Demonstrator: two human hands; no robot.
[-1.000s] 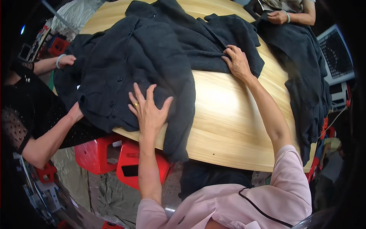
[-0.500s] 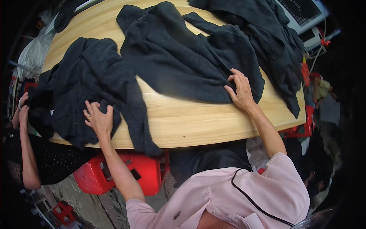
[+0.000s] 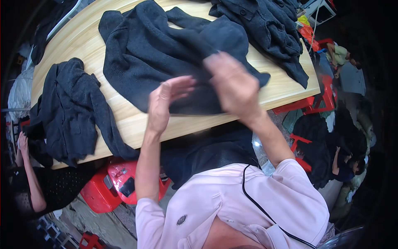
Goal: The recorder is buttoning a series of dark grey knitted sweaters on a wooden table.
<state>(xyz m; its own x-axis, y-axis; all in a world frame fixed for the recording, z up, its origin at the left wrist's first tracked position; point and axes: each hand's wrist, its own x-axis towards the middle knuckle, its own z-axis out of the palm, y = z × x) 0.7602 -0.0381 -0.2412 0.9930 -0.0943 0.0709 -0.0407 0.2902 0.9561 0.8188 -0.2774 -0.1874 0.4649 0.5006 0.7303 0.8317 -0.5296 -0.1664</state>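
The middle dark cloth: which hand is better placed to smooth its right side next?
Probably the right hand: though blurred, it shows over the right side of the cloth; the left hand is farther left.

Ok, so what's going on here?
A person in a pale pink shirt has both hands over a dark garment spread on a wooden table. The left hand is open at its near edge; the right hand is too blurred to show its grip. At left, a co-worker reaches to a second garment; a third garment lies at the far right.
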